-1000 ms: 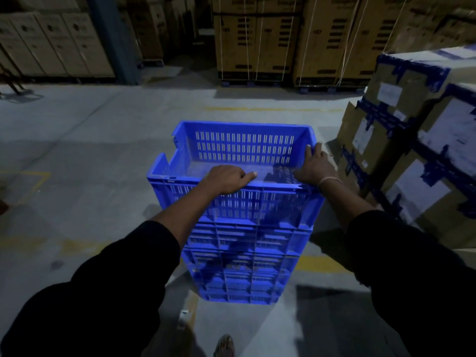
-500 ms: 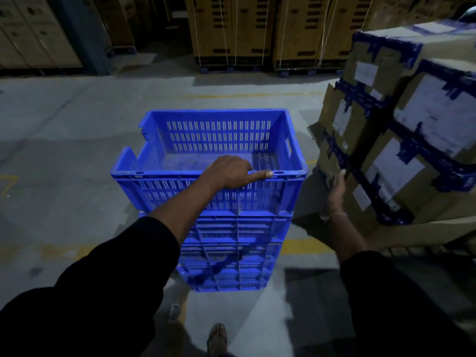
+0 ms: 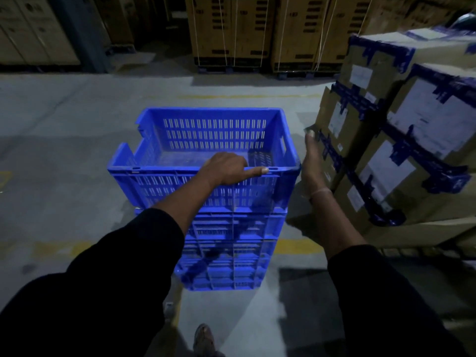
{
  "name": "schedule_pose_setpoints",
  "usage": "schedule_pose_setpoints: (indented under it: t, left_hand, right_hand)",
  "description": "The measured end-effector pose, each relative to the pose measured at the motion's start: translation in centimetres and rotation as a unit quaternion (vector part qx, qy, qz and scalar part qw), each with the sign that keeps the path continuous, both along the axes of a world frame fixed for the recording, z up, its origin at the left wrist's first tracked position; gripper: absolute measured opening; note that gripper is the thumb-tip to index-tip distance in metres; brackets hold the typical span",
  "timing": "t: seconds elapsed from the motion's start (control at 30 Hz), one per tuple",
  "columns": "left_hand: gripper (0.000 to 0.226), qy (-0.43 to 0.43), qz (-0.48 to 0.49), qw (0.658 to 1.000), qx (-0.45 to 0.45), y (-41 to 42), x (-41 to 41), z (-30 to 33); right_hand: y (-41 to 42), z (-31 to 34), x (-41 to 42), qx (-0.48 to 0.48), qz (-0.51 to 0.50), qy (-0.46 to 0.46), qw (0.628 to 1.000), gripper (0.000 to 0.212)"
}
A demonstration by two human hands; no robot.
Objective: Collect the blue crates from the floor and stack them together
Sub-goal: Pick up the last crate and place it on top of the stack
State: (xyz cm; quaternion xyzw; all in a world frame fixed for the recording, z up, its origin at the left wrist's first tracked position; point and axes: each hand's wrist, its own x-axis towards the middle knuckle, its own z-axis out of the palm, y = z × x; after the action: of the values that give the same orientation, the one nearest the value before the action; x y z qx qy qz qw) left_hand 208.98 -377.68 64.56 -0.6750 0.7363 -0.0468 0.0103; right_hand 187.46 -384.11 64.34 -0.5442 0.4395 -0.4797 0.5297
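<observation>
A stack of blue slotted plastic crates (image 3: 226, 243) stands on the concrete floor in front of me. The top crate (image 3: 213, 132) is empty and sits slightly askew on those beneath. My left hand (image 3: 226, 168) grips its near rim, fingers curled over the edge and the index finger stretched along it. My right hand (image 3: 313, 161) is held flat and upright just right of the crate's right wall, fingers together, holding nothing; whether it touches the crate is unclear.
Taped cardboard boxes (image 3: 401, 130) with white labels are piled close on the right. Strapped brown cartons on pallets (image 3: 257, 32) line the far wall. Yellow floor lines (image 3: 296, 247) pass under the stack. My sandalled foot (image 3: 204, 338) shows at the bottom.
My right hand left the top crate's rim, dropped to the right side, then rose flat beside the crate's right wall. The left hand has kept its grip on the near rim.
</observation>
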Motion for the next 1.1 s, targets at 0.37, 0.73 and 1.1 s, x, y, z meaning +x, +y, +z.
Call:
schedule_pose_setpoints:
  t: [0.37,0.73,1.1]
  left_hand:
    - [0.085,-0.012,-0.039,0.999,-0.004,2.3,3.2,0.4]
    - [0.093,-0.013,0.087,0.993,-0.084,10.7,17.6,-0.4]
    - [0.073,0.124,0.056,0.978,-0.157,10.7,17.8,-0.3]
  right_hand:
    - [-0.4,0.7,5.9,-0.258,0.091,0.579,0.768,0.053]
    - [2.1,2.0,9.9,-0.207,0.176,0.618,0.738,0.069]
    - [6.2,1.8,21.9,-0.179,0.248,0.654,0.691,0.085]
